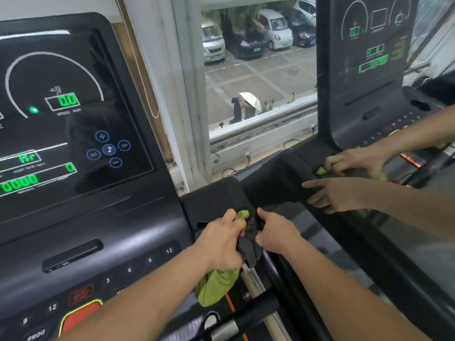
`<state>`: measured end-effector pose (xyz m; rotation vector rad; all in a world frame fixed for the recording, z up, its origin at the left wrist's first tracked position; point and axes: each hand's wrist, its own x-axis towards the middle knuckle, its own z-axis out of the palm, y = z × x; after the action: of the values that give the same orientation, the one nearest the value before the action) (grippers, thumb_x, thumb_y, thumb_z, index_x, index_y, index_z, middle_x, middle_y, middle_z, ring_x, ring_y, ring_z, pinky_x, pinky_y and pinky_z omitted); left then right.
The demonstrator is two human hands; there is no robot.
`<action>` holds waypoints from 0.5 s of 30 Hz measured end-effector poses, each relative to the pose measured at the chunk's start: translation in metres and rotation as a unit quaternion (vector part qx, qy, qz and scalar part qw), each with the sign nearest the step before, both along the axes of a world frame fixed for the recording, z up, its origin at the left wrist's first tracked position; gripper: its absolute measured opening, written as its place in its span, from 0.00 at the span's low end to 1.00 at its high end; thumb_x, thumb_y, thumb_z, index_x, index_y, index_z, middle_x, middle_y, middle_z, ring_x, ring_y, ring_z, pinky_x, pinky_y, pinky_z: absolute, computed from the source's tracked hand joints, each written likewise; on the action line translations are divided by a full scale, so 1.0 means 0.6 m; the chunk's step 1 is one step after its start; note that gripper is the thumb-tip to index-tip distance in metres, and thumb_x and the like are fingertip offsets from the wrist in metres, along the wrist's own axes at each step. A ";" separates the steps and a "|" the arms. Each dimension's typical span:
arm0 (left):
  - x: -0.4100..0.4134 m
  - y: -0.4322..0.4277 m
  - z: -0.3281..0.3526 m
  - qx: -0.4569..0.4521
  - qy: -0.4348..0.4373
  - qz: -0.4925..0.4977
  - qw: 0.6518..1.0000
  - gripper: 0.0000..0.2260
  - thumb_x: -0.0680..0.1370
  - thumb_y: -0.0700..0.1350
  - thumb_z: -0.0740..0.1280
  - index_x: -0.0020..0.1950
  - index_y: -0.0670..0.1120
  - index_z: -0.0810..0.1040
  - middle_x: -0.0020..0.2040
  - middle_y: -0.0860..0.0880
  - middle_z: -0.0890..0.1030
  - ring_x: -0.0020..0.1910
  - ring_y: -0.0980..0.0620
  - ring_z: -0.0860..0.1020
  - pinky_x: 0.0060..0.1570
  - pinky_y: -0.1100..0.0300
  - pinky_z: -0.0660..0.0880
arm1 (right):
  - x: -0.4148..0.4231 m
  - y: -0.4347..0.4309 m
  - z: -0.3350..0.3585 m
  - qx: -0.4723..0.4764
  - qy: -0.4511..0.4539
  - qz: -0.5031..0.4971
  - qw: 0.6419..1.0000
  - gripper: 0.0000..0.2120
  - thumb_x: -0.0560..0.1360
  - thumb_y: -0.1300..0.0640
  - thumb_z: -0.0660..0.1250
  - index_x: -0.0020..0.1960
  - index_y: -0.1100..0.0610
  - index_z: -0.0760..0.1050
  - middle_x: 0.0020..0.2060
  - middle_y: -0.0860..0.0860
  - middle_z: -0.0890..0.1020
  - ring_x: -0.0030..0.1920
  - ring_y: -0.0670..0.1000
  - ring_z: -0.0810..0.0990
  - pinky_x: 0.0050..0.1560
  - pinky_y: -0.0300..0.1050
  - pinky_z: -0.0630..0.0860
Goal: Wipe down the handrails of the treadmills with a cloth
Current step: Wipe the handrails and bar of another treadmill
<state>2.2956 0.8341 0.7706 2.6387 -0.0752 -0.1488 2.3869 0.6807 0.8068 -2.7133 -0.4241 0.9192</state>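
**WIPING THE HANDRAIL: GRIP AND STROKE**

**Position.** The cloth (218, 286) is on the handrail (252, 283), just off the right edge of the console (98, 242). It is bunched between your two hands. Its green tail hangs below the left hand (221, 239), and a dark fold lies between the hands.

**Grip.** Your left fingers are curled tight round the cloth. Your right hand (277, 238) closes on the dark fold from the other side, thumb on top. Its fingertips are hidden behind the rail, so you cannot tell how far they wrap.

**Procedure (recommended).**
1. Open the bunch and wrap the cloth fully round the rail. A wad probably cleans only the top face.
2. Press evenly with both hands and draw the cloth along the rail toward you in one pass.
3. Gather the loose tail into your left palm first. Left hanging, it may snag on the rail's fittings.
4. Stay off the keys (149, 260) at the console's right edge. The display is lit, so a stray press could register.
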 end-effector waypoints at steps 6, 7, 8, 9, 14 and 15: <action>-0.031 0.011 -0.014 -0.202 -0.078 0.061 0.974 0.11 0.68 0.45 0.72 0.43 0.54 0.71 0.46 0.57 0.73 0.43 0.54 0.76 0.42 0.50 0.76 | 0.005 0.002 -0.002 0.012 0.016 -0.034 0.999 0.40 0.73 0.54 0.67 0.82 0.44 0.56 0.73 0.49 0.74 0.68 0.55 0.75 0.63 0.48 0.75; -0.035 0.007 -0.011 -0.218 -0.088 0.072 0.969 0.11 0.68 0.43 0.72 0.42 0.54 0.72 0.46 0.56 0.74 0.44 0.54 0.77 0.42 0.50 0.76 | 0.004 0.003 -0.003 0.013 0.019 -0.037 0.999 0.40 0.73 0.53 0.68 0.82 0.45 0.57 0.73 0.48 0.74 0.68 0.54 0.75 0.63 0.48 0.76; -0.043 0.001 -0.011 -0.229 -0.105 0.086 0.964 0.10 0.69 0.42 0.73 0.42 0.53 0.73 0.46 0.56 0.74 0.44 0.53 0.77 0.42 0.50 0.76 | 0.003 0.003 -0.003 0.013 0.018 -0.040 0.999 0.40 0.73 0.53 0.68 0.82 0.44 0.57 0.72 0.48 0.74 0.68 0.54 0.76 0.63 0.48 0.76; -0.052 -0.006 -0.010 -0.227 -0.124 0.101 0.961 0.10 0.69 0.41 0.72 0.43 0.53 0.74 0.47 0.56 0.74 0.45 0.53 0.77 0.42 0.51 0.76 | 0.001 0.003 -0.002 0.011 0.012 -0.041 0.999 0.40 0.74 0.52 0.69 0.82 0.44 0.57 0.72 0.48 0.74 0.68 0.54 0.76 0.63 0.48 0.76; -0.054 -0.025 -0.005 -0.026 -0.076 0.125 0.989 0.14 0.70 0.52 0.60 0.52 0.48 0.72 0.53 0.51 0.69 0.45 0.48 0.75 0.40 0.56 0.71 | 0.002 0.002 -0.006 0.012 0.003 -0.025 1.000 0.41 0.75 0.46 0.70 0.83 0.45 0.55 0.71 0.49 0.76 0.66 0.54 0.77 0.62 0.48 0.77; -0.043 -0.030 0.002 -0.002 -0.042 0.124 0.991 0.14 0.70 0.52 0.62 0.52 0.47 0.71 0.53 0.50 0.67 0.44 0.47 0.75 0.40 0.57 0.68 | 0.002 0.002 -0.006 0.010 0.000 -0.023 1.000 0.41 0.74 0.46 0.70 0.83 0.45 0.56 0.71 0.48 0.76 0.66 0.54 0.77 0.62 0.48 0.77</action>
<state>2.2697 0.8161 0.7720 2.6222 0.2245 0.0477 2.3883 0.6819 0.8034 -2.6928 -0.3670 0.8971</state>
